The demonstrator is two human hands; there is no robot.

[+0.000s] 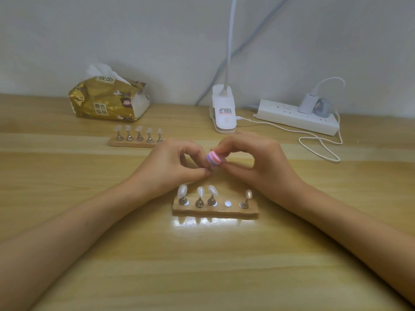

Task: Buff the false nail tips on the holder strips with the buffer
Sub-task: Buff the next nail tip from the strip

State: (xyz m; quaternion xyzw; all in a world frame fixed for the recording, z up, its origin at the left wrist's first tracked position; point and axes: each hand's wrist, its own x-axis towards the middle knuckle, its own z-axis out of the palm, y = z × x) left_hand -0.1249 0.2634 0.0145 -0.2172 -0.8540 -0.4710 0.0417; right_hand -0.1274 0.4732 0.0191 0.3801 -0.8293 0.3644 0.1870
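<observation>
Buffing underway just behind the near wooden holder strip [215, 212]: right hand [253, 167] pinches the pink-and-purple layered foam buffer [216, 158], while left hand [170, 167] pinches what is probably a false nail tip, hidden by fingers; recommend light, even strokes with the tip braced.

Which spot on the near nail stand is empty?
The fourth from the left: the near holder strip shows only a bare round disc there, while its other four spots carry pegs with nail tips.

Buffer [216, 158] in right hand [258, 167]
</observation>
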